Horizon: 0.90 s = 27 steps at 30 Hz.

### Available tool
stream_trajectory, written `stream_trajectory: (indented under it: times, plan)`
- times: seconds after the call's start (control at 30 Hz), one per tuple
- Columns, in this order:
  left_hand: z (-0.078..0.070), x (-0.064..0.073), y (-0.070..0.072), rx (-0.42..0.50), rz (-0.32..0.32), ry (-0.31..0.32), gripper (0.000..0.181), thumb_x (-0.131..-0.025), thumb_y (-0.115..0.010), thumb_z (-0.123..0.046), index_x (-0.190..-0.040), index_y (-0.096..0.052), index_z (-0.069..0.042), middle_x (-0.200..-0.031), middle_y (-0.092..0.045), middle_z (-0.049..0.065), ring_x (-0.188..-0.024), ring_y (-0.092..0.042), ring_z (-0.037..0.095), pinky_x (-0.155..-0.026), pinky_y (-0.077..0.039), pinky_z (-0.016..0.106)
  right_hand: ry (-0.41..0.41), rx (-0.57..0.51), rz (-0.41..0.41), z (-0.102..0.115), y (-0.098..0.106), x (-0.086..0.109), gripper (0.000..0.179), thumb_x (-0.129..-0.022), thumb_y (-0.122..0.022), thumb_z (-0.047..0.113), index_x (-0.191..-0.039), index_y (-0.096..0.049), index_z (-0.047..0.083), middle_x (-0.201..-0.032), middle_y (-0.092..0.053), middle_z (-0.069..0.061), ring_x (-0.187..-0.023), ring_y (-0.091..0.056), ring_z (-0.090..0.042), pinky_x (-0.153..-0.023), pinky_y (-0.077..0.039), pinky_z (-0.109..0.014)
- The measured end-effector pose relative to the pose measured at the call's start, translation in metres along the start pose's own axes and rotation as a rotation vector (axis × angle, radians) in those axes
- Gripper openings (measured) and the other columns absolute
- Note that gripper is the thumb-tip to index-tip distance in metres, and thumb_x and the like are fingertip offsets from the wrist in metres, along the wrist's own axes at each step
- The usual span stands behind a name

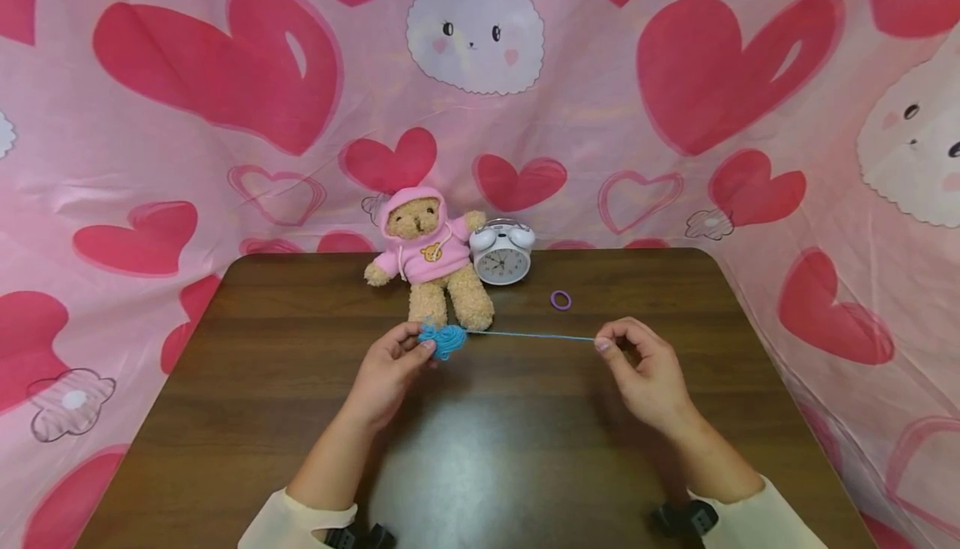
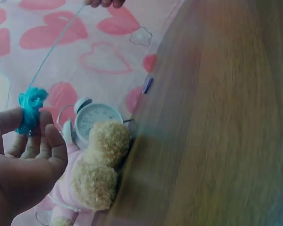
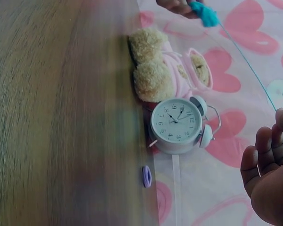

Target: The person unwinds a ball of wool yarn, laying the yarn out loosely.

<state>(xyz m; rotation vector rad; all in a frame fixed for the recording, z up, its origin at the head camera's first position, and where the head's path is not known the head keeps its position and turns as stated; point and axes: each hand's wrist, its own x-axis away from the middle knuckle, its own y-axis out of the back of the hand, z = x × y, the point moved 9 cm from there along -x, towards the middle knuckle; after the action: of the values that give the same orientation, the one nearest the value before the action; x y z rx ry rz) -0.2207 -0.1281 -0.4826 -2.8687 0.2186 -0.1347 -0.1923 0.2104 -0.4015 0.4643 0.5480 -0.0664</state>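
Observation:
A small bundle of blue yarn is pinched between the thumb and fingers of my left hand, raised over the table in front of the teddy bear. From the bundle a single strand runs straight across to my right hand, which pinches its end between thumb and index finger. In the left wrist view the yarn bundle shows looped and bunched above the fingers. The right wrist view shows the strand taut between both hands.
A teddy bear in a pink hoodie sits at the table's back edge. Beside it stands a white twin-bell alarm clock. A purple ring lies to the right on the brown wooden table. A pink heart-patterned cloth hangs behind.

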Motion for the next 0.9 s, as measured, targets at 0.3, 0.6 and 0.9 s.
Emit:
stream_trajectory:
  times: [0.3, 0.6, 0.9]
  plan:
    - [-0.003, 0.004, 0.014, 0.066, -0.090, 0.016, 0.014, -0.103, -0.060, -0.004, -0.115, -0.054, -0.002, -0.096, -0.065, 0.004, -0.087, -0.063, 0.024, -0.084, -0.056, 0.033, 0.000, 0.022, -0.028, 0.001, 0.009, 0.003, 0.020, -0.089, -0.072, -0.014, -0.091, -0.069, 0.005, -0.090, -0.066, -0.006, -0.083, -0.057, -0.007, -0.074, -0.046, -0.014]
    - [-0.003, 0.002, 0.017, 0.304, -0.109, 0.026, 0.006, -0.107, -0.058, -0.014, -0.102, -0.055, -0.010, -0.096, -0.067, 0.003, -0.098, -0.068, 0.022, -0.089, -0.055, 0.033, 0.005, -0.012, 0.016, -0.005, 0.006, 0.011, 0.020, -0.091, -0.071, -0.012, -0.092, -0.068, 0.007, -0.090, -0.065, -0.003, -0.084, -0.057, -0.008, -0.072, -0.047, -0.016]
    - [-0.007, 0.002, 0.023, 0.400, -0.052, -0.014, 0.010, -0.110, -0.053, -0.015, -0.105, -0.062, -0.015, -0.100, -0.072, 0.002, -0.100, -0.070, 0.019, -0.090, -0.055, 0.030, -0.034, -0.024, -0.029, -0.013, 0.019, 0.016, 0.018, -0.090, -0.070, -0.015, -0.093, -0.069, 0.003, -0.091, -0.065, -0.005, -0.084, -0.057, -0.008, -0.072, -0.046, -0.015]
